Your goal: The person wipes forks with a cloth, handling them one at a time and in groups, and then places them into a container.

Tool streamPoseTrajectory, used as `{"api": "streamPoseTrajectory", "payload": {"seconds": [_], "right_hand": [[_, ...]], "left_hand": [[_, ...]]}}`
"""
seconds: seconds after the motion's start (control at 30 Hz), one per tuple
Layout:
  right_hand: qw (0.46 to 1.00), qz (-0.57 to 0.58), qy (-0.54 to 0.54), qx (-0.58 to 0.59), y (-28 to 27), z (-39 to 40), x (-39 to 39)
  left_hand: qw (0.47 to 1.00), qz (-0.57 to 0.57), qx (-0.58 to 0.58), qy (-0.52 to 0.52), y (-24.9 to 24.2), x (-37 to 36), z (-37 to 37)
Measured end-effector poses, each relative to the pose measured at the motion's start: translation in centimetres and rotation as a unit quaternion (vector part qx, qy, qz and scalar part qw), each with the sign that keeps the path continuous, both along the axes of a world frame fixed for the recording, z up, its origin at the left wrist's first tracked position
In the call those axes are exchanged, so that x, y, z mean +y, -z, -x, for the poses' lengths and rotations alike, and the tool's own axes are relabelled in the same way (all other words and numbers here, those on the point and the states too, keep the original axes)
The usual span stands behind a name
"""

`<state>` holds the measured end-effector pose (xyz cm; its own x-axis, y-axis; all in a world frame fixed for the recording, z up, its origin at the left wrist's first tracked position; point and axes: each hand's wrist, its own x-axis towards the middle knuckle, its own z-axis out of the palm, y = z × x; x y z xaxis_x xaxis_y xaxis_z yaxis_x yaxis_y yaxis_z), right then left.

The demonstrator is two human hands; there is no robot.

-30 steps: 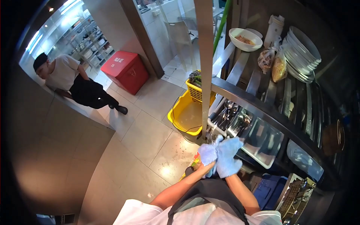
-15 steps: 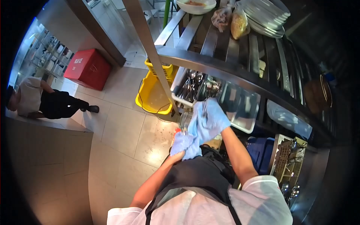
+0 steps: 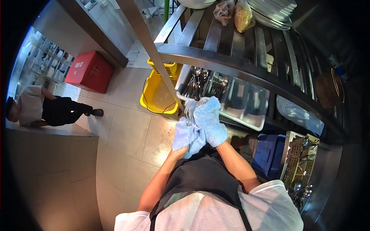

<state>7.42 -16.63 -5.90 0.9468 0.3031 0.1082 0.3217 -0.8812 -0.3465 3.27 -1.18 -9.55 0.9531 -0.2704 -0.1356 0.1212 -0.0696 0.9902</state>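
A light blue cloth (image 3: 208, 122) drapes over both hands in front of my apron and hides most of their fingers. Through its left part, my left hand (image 3: 181, 151) is closed around a bunch of forks (image 3: 189, 108), tines pointing away from me. My right hand (image 3: 219, 143), covered by the cloth's other part, is closed in it against the right side of the forks. Just beyond, a cutlery tray (image 3: 243, 122) with compartments sits under the rack, holding spoons (image 3: 195, 81) and forks (image 3: 219, 84).
A slatted metal rack (image 3: 227, 61) carries stacked plates (image 3: 271, 13) and food bags (image 3: 244, 17). A yellow mop bucket (image 3: 160, 96) and red box (image 3: 89, 72) stand on the floor. A blue bin (image 3: 266, 154) and cutlery basket (image 3: 295, 161) are at right. Another person (image 3: 58, 107) stands at left.
Both hands have drawn together, the right moving left and toward me. The cloth now bunches around the forks, whose tines have shifted slightly away from me.
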Motion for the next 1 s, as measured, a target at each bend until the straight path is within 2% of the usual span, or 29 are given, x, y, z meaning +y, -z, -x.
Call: {"api": "streamPoseTrajectory", "payload": {"seconds": [0.13, 0.2, 0.27, 0.37, 0.53, 0.67, 0.77, 0.87, 1.0], "right_hand": [[0.997, 0.069, -0.003, 0.037, -0.3, -0.5, 0.6], [0.991, 0.117, -0.02, 0.06, -0.7, -1.3, 0.9], [0.998, 0.046, 0.047, 0.018, -1.5, -0.9, 0.7], [0.993, -0.001, 0.105, -0.052, -2.4, 0.5, 1.1], [0.983, 0.009, 0.154, -0.098, -2.7, -2.7, 0.9], [0.975, 0.037, 0.206, -0.075, -3.2, -4.7, -1.8], [0.978, 0.053, 0.199, -0.039, -3.2, -4.0, -3.2], [0.983, 0.077, 0.153, -0.067, -3.5, -1.4, -1.2], [0.993, -0.004, 0.041, -0.108, -2.8, 0.4, 1.5]], "left_hand": [[0.998, -0.045, -0.004, 0.032, -0.8, -0.1, -0.7], [0.999, -0.041, 0.008, 0.002, -3.7, -0.8, -1.0], [0.998, -0.049, 0.023, -0.031, -6.1, -1.2, -1.1], [0.993, -0.111, -0.039, -0.006, -4.7, -0.4, 1.0], [0.959, -0.227, -0.167, -0.008, -2.6, -2.0, 0.2], [0.959, -0.2, -0.195, -0.047, -2.7, -1.6, 0.2], [0.961, -0.183, -0.203, -0.051, -2.9, -0.9, 0.4], [0.952, -0.189, -0.238, -0.048, -2.5, -0.7, -0.1], [0.947, -0.165, -0.271, -0.043, -1.6, -0.7, 0.7]]}}
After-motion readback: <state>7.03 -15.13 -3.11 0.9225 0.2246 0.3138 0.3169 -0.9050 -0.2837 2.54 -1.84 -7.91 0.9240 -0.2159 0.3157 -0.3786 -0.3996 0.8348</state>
